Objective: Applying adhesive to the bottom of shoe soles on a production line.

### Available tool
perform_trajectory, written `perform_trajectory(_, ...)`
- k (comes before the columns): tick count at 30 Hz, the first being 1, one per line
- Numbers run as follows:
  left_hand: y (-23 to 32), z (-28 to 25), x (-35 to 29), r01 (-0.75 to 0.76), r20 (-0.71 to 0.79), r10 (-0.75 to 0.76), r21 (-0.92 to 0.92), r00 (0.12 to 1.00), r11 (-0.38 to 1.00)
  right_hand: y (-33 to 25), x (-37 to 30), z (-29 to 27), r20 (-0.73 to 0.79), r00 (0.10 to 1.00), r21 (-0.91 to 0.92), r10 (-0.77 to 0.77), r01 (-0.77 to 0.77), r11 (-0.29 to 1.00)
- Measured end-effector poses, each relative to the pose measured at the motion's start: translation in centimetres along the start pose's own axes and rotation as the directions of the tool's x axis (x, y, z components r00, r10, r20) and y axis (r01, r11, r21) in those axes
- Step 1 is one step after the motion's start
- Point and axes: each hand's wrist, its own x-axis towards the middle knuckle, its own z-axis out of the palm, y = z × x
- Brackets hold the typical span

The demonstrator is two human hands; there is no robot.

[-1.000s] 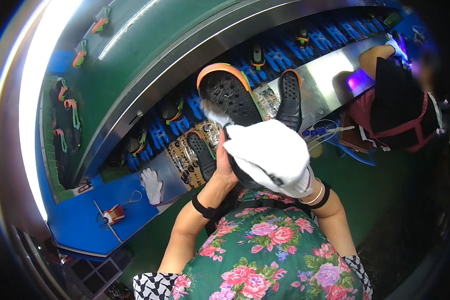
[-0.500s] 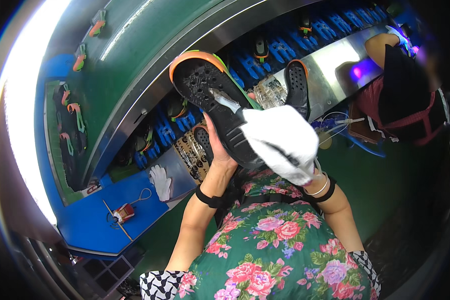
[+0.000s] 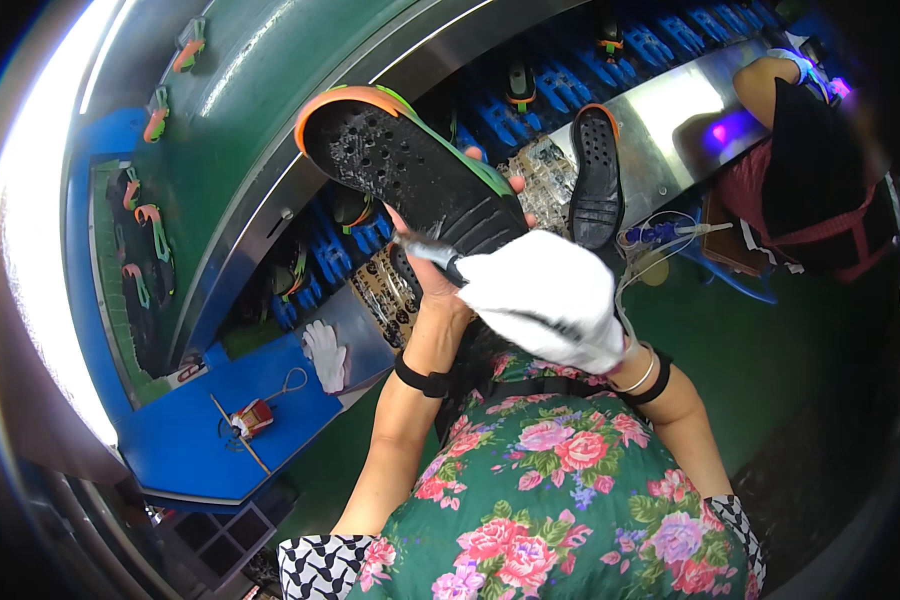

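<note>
My bare left hand (image 3: 440,285) grips a black shoe sole (image 3: 370,160) with an orange and green rim, tilted up in front of me. Some of its fingertips show past the sole's right edge. The sole's inner face has round holes and looks wet and shiny in places. In a white glove, my right hand (image 3: 545,300) is closed on a brush (image 3: 425,248) with a dark handle and a metal band. The bristle end lies over the sole's lower left edge, near my left wrist; I cannot tell whether it touches. The gloved fingers hide the lower end of the sole.
Another black sole (image 3: 595,175) rests on the metal ledge (image 3: 660,105), right of a taped patch. Behind runs a line of blue racks (image 3: 560,90) carrying shoe parts. A white glove (image 3: 325,355) and a small red-labelled container (image 3: 252,420) lie by the blue table (image 3: 190,460). Someone works at right.
The brush has moved down and left from the middle of the sole to its lower left edge. My left hand has shifted the sole slightly up and left, tilting it more.
</note>
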Motion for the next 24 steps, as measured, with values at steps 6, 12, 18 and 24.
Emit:
perform_trajectory(6, 0.0, 1.2, 0.4, -0.139, -0.093, 0.132, -0.07, 0.987, 0.988, 0.6, -0.8, -0.9, 0.015, 1.0, -0.036, 0.004, -0.003, 0.999)
perform_trajectory(12, 0.4, 1.1, 1.1, -0.047, 0.086, 0.054, -0.08, 0.995, 0.996, -0.2, -1.5, -0.8, 0.027, 0.992, 0.176, 0.126, -0.129, 0.976)
perform_trajectory(18, -0.1, 1.0, 1.0, -0.131, -0.017, 0.13, -0.12, 0.991, 0.984, -0.5, -2.3, -0.2, 0.021, 1.0, -0.01, 0.006, -0.006, 1.0)
perform_trajectory(24, 0.1, 1.9, 1.0, -0.136, -0.067, 0.132, -0.064, 0.989, 0.989, 0.7, -2.1, -1.5, -0.041, 0.991, 0.087, 0.129, -0.125, 0.988)
